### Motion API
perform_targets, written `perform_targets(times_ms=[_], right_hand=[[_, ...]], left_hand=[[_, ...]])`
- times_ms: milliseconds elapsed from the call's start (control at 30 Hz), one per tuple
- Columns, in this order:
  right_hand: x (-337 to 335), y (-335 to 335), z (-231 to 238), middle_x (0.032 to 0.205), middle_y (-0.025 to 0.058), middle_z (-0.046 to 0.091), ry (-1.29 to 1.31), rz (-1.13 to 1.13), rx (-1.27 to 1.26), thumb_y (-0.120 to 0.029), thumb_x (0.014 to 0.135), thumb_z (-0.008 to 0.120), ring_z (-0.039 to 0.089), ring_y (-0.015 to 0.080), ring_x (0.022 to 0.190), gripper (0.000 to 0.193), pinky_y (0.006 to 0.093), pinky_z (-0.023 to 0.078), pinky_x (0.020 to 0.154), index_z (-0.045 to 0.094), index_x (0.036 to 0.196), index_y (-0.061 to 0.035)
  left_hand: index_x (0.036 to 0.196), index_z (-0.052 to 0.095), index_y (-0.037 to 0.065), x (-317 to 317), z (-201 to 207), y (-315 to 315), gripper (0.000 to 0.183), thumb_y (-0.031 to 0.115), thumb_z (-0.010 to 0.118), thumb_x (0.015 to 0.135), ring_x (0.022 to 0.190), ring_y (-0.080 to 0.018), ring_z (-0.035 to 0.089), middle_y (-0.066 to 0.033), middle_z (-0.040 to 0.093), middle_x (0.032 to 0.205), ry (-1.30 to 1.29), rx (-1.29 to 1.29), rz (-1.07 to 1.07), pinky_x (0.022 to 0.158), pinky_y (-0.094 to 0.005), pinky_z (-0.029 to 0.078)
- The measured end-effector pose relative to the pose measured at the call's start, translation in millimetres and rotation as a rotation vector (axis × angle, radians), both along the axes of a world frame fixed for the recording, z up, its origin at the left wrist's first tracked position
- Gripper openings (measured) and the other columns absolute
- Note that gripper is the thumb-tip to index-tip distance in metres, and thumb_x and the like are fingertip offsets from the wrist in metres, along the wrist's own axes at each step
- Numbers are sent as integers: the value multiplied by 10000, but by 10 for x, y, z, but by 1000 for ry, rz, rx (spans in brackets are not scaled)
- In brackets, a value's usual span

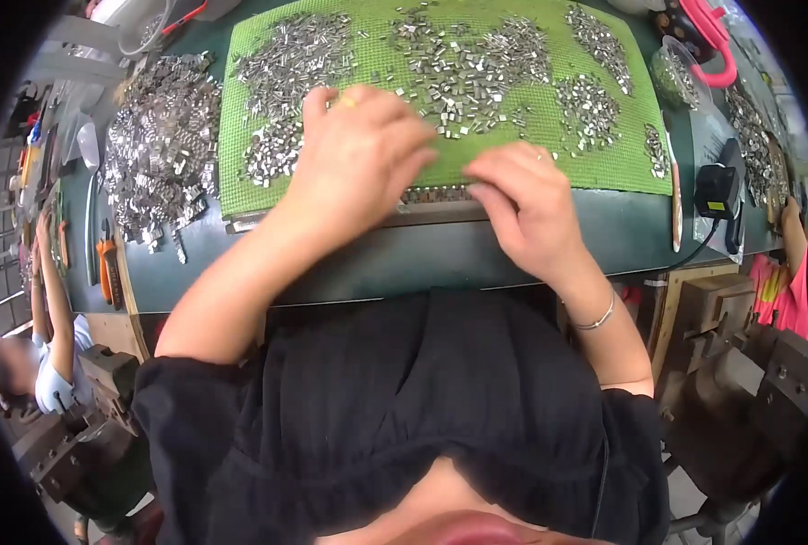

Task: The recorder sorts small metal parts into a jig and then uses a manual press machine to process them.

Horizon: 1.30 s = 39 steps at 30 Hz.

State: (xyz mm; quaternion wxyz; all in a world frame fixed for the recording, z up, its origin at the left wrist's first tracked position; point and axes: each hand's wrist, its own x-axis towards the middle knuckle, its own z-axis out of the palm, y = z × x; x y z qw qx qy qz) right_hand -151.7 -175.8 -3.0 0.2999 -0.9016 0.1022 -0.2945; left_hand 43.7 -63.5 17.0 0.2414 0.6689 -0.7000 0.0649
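Two bare hands work over one metal bar (440, 214) at mid-frame, along the lower edge of one green mat (626, 173).
The bar carries a row of tiny pieces (436, 193), too small to count, and the left wrist hides part of its length; the left hand (366, 141), above it, is curled with blurred fingertips, while the right hand (531, 195) has thumb and forefinger bent close together at the row, and whether either pinches anything cannot be told; metal bits (458, 77) beyond counting lie in merging piles on the mat, one silver heap (158, 136) sits upper left, one pair of pliers (106, 265) lies below it, and two other people show at the sides, the right one (776, 295) mostly cut off.
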Motion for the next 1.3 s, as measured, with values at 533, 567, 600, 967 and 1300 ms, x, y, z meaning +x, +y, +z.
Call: perform_targets(times_ms=[533, 567, 600, 967, 1300], right_hand=[[293, -149, 159, 768, 91, 605, 140, -73, -118, -31, 809, 638, 608, 292, 818, 49, 407, 377, 748, 603, 783, -54], [240, -132, 190, 763, 96, 602, 143, -51, -34, -26, 824, 628, 604, 301, 809, 53, 404, 376, 744, 593, 791, -49], [172, -111, 207, 785, 109, 602, 184, -34, 5, -18, 845, 611, 595, 312, 815, 46, 400, 373, 735, 582, 818, -40], [-16, 79, -5, 835, 62, 559, 109, -75, -135, -40, 800, 654, 545, 267, 834, 75, 398, 365, 760, 593, 841, -59], [-244, 96, 67, 1038, 80, 606, 125, -44, -294, -113, 763, 739, 566, 265, 934, 292, 396, 398, 844, 690, 1049, -84]], left_hand=[[853, 671, 74, -105, 124, 21, 126, 121, 772, 792, 774, -249, 661, -46, 705, 798, 338, 187, -73, 842, -385, 410], [878, 678, 77, -166, 119, 59, 142, 114, 779, 784, 788, -239, 665, -41, 712, 816, 383, 164, -77, 846, -385, 407], [903, 686, 80, -230, 104, 86, 164, 107, 785, 775, 802, -230, 669, -37, 719, 835, 428, 139, -85, 851, -385, 404], [951, 726, 129, -258, 38, 88, 197, 209, 783, 779, 948, -228, 623, -10, 694, 904, 206, 26, 18, 879, -426, 365], [861, 763, 137, 110, -23, -315, 89, 183, 773, 786, 1091, -251, 562, -12, 634, 1066, -13, 97, 18, 916, -435, 388]])
